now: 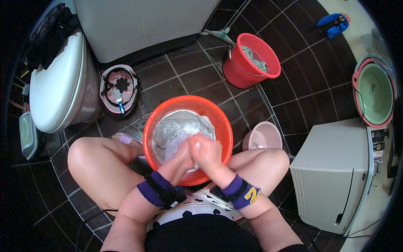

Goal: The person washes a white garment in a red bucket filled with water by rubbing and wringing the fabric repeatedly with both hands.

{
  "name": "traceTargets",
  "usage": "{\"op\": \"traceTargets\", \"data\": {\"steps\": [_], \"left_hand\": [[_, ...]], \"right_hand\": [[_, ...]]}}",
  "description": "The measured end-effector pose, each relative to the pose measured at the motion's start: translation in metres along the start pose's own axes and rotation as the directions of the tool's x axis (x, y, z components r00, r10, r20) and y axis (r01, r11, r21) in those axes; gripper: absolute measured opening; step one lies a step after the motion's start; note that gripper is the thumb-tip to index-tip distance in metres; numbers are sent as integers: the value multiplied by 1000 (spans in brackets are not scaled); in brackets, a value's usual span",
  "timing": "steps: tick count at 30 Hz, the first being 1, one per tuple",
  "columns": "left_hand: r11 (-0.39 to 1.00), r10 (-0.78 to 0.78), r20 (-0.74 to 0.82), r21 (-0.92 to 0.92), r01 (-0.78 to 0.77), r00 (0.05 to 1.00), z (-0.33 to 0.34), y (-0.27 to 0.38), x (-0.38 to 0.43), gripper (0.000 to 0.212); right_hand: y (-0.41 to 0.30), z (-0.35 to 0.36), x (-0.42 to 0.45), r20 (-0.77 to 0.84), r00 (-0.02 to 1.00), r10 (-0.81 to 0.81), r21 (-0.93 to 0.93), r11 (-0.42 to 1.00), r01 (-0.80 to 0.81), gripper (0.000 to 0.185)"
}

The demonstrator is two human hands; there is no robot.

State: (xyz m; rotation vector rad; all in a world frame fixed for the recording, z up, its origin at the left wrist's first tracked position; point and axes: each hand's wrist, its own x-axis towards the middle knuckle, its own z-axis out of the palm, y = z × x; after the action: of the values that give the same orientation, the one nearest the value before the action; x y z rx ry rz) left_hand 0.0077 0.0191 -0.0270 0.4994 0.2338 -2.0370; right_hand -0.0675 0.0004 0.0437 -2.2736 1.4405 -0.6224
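Note:
An orange-red plastic basin [227,126] stands on the floor between my knees. In it lies wet grey-white cloth [162,130] in soapy water, with foam and a pale lilac patch near the middle. My left hand [184,154] and my right hand [206,149] press together over the basin's near half, fingers curled around part of the wet cloth. Most of the gripped part is hidden by the hands. White suds cling to the right hand. Both forearms wear purple bands with black straps.
A toilet [55,94] stands left, beside an upturned helmet [119,85] holding a blue-and-white brush [120,102]. A red bucket [239,71] with cloth is ahead right. A pink basin [264,135] sits beyond my right knee, near a white cabinet [330,151] at right.

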Motion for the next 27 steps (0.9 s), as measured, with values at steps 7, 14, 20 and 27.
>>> {"op": "traceTargets", "data": {"steps": [7, 14, 20, 27], "left_hand": [[977, -97, 413, -133, 166, 905, -70, 8, 20, 22], [976, 95, -334, 218, -21, 938, 33, 4, -17, 23], [996, 58, -254, 73, -41, 966, 25, -4, -8, 31], [991, -96, 318, -55, 119, 943, -40, -3, 15, 25]], "right_hand": [[-35, -1, -14, 50, 969, -240, 62, 970, 237, 9], [13, 0, 4, -34, 998, -50, 1, 999, 50, 21], [26, -4, 21, -43, 993, 108, -98, 989, -112, 27], [0, 7, -6, -88, 987, -138, 54, 988, 143, 18]]}}
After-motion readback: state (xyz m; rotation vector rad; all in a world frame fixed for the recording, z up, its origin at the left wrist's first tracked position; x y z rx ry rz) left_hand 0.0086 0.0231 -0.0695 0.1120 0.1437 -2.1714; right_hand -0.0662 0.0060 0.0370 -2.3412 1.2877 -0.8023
